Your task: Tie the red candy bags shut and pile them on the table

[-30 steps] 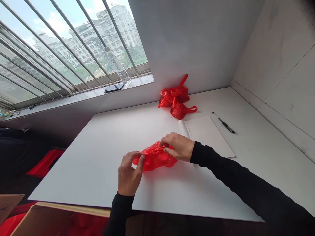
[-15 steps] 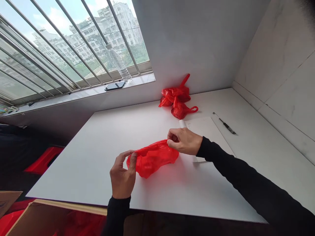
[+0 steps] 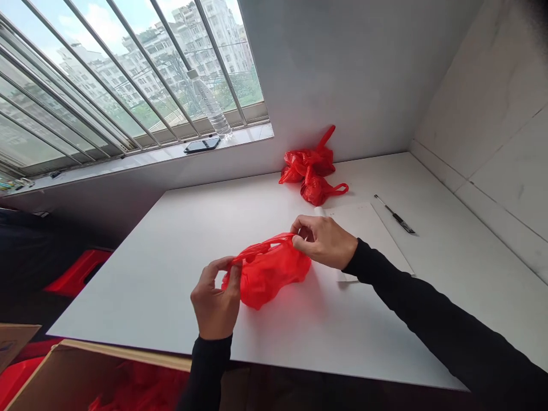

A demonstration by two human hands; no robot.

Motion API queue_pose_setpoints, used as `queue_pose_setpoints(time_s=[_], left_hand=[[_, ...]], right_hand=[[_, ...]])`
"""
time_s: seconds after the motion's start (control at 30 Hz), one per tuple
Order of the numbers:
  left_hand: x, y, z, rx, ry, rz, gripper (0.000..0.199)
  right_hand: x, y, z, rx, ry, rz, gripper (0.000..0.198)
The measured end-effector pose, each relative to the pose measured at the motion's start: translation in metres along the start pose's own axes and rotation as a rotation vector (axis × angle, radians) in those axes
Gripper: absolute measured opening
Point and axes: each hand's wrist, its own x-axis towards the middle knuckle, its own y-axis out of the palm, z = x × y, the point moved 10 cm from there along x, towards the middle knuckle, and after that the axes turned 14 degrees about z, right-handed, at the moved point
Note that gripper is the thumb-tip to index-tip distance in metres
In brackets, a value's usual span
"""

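Note:
A thin red plastic bag (image 3: 274, 274) is stretched between my two hands over the white table (image 3: 180, 240). My left hand (image 3: 216, 299) pinches its left end between thumb and fingers. At the right end of the top edge, my right hand (image 3: 323, 240) pinches the bag with thumb and forefinger. A gap shows in the gathered upper edge, near my right fingertips. The bag's lower part bulges and hangs loosely; I cannot tell whether anything is inside. Under my right wrist lies an open notebook (image 3: 377, 245), partly covered by the hand and sleeve.
Knotted red bags (image 3: 312, 171) sit against the back wall. A black pen (image 3: 396, 216) lies right of the notebook. On the windowsill are a phone (image 3: 202, 145) and a clear bottle (image 3: 209, 105). A cardboard box (image 3: 64, 377) holding red plastic stands below the table's front edge.
The bag's upper edge has been lifted slightly and parted, so a gap shows in it. Both hands keep their pinch. The view has shifted slightly.

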Motion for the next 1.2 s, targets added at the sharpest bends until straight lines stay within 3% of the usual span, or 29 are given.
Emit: queue_pose_setpoints(time_s=[0.1, 0.2, 0.3, 0.37, 0.43, 0.5, 0.6, 0.73, 0.93, 1.0, 1.1, 1.2], left_hand=[[0.002, -0.018, 0.017, -0.084, -0.071, -0.121, 0.029], [0.001, -0.031, 0.015, -0.042, -0.073, -0.186, 0.032], [-0.003, -0.027, 0.01, -0.11, -0.087, -0.118, 0.03], [-0.005, -0.017, 0.007, -0.24, -0.103, -0.016, 0.026], [-0.008, -0.01, -0.002, -0.284, -0.087, 0.058, 0.025], [-0.01, -0.009, -0.01, -0.242, -0.076, 0.086, 0.027], [-0.012, -0.011, -0.011, -0.169, -0.134, 0.048, 0.034], [-0.015, -0.011, -0.003, -0.254, -0.21, 0.017, 0.032], [-0.021, -0.017, -0.004, -0.37, -0.172, 0.032, 0.046], [-0.024, -0.016, -0.004, -0.487, -0.192, 0.053, 0.046], [-0.028, -0.006, -0.001, -0.775, -0.302, 0.122, 0.044], [-0.034, 0.007, 0.005, -0.974, -0.466, 0.145, 0.044]], right_hand=[[0.0, -0.009, -0.007, 0.019, 0.041, -0.056, 0.004], [-0.001, -0.009, -0.004, 0.012, 0.01, -0.103, 0.013], [-0.016, -0.014, 0.028, -0.066, -0.199, -0.305, 0.029], [-0.028, -0.008, 0.052, -0.096, -0.376, -0.352, 0.03], [-0.031, 0.01, 0.07, -0.111, -0.513, -0.232, 0.03], [-0.028, 0.032, 0.076, -0.185, -0.556, -0.074, 0.03], [-0.017, 0.049, 0.061, -0.35, -0.439, 0.041, 0.031], [-0.008, 0.05, 0.042, -0.423, -0.267, 0.094, 0.029], [-0.016, 0.063, 0.048, -0.446, -0.27, 0.283, 0.019], [-0.021, 0.069, 0.056, -0.44, -0.338, 0.33, 0.016], [-0.025, 0.076, 0.063, -0.504, -0.401, 0.361, 0.032], [-0.02, 0.076, 0.045, -0.605, -0.202, 0.391, 0.046]])
